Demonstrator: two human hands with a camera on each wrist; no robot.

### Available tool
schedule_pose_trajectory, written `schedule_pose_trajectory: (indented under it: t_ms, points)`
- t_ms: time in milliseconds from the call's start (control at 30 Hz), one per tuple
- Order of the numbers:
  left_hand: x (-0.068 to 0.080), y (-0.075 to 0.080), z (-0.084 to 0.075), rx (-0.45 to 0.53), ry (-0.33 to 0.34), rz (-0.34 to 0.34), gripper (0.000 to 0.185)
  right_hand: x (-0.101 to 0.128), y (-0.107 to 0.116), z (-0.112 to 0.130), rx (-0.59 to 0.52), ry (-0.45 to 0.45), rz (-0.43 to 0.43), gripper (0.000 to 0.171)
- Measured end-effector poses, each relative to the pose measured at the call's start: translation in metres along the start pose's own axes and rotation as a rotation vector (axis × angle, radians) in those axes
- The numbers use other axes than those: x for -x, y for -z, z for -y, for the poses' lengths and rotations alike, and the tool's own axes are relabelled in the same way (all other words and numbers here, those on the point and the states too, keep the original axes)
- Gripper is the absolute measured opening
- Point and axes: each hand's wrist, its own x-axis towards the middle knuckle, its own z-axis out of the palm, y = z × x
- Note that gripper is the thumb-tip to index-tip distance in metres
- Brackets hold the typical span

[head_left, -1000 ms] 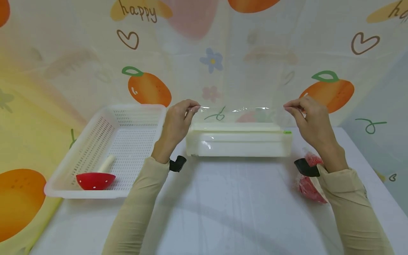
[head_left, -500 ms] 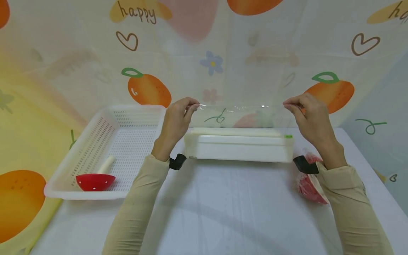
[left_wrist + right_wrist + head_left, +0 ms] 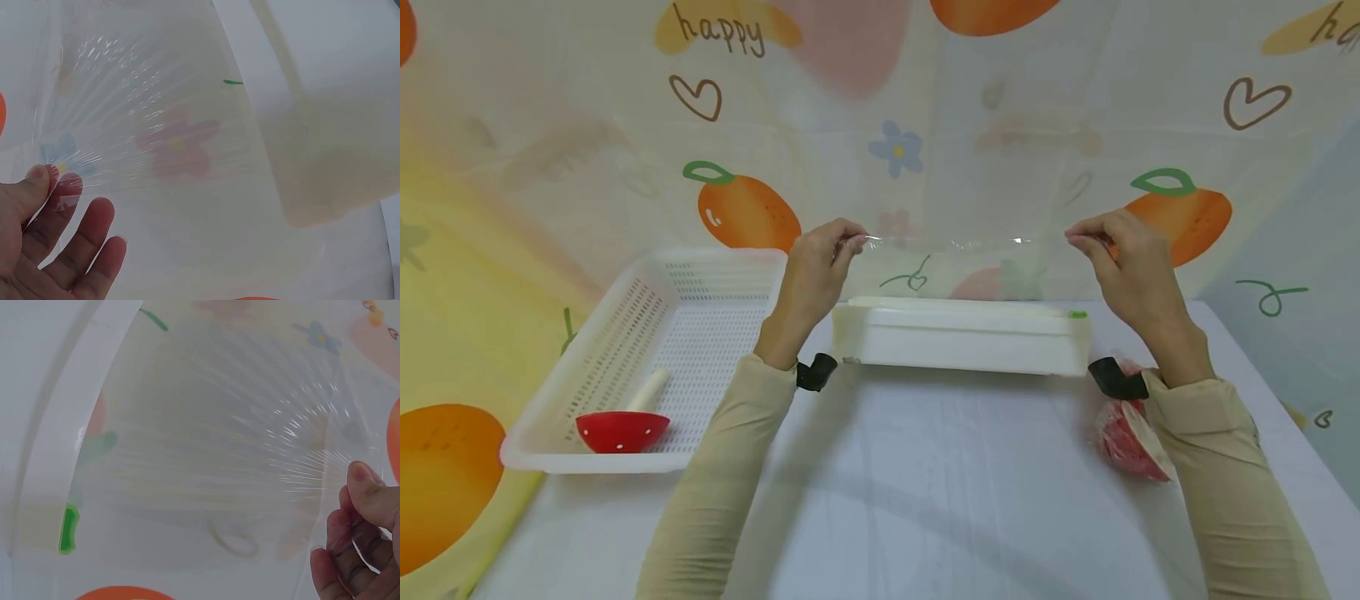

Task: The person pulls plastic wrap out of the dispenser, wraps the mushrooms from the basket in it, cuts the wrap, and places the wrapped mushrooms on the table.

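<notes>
A sheet of clear plastic wrap (image 3: 955,265) stretches between both hands, rising from a long white wrap dispenser box (image 3: 962,343). My left hand (image 3: 820,265) pinches the sheet's left corner between thumb and index finger. At the other corner, my right hand (image 3: 1123,257) pinches it the same way. In the left wrist view, creases fan out through the wrap (image 3: 137,112) from the pinched corner. Similar creases in the wrap (image 3: 281,444) show in the right wrist view. A green slider (image 3: 69,530) sits at the right end of the box.
At left on the white table (image 3: 940,500) stands a white perforated basket (image 3: 602,461). Inside it lies a red dotted ladle (image 3: 622,432) with a pale handle. A red and white piece in plastic wrap (image 3: 1131,440) lies near the right forearm. A fruit-patterned cloth (image 3: 1000,108) hangs behind.
Both hands have risen slightly, keeping the wrap taut between them. The dispenser box tipped and shifted a little beneath the sheet. Basket and ladle stayed in place.
</notes>
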Motion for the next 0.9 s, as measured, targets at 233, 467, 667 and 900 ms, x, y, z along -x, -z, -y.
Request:
schedule_pose_trajectory:
  t_ms: [233,467,667,900]
  points:
    - [-0.003,0.001,-0.001,0.022,0.021,-0.008,0.019,-0.004,-0.001,-0.001,0.009,-0.005,0.005,0.013]
    - [-0.007,0.002,-0.001,0.006,0.005,-0.037,0.019,-0.009,-0.002,-0.001,0.018,-0.003,-0.003,0.014]
    - [-0.008,0.001,-0.001,-0.022,0.035,-0.031,0.021,-0.014,-0.004,0.000,0.028,-0.012,-0.004,0.015]
    - [-0.002,-0.004,0.005,-0.019,0.121,0.031,0.021,-0.009,-0.009,-0.002,0.030,-0.065,0.080,0.016]
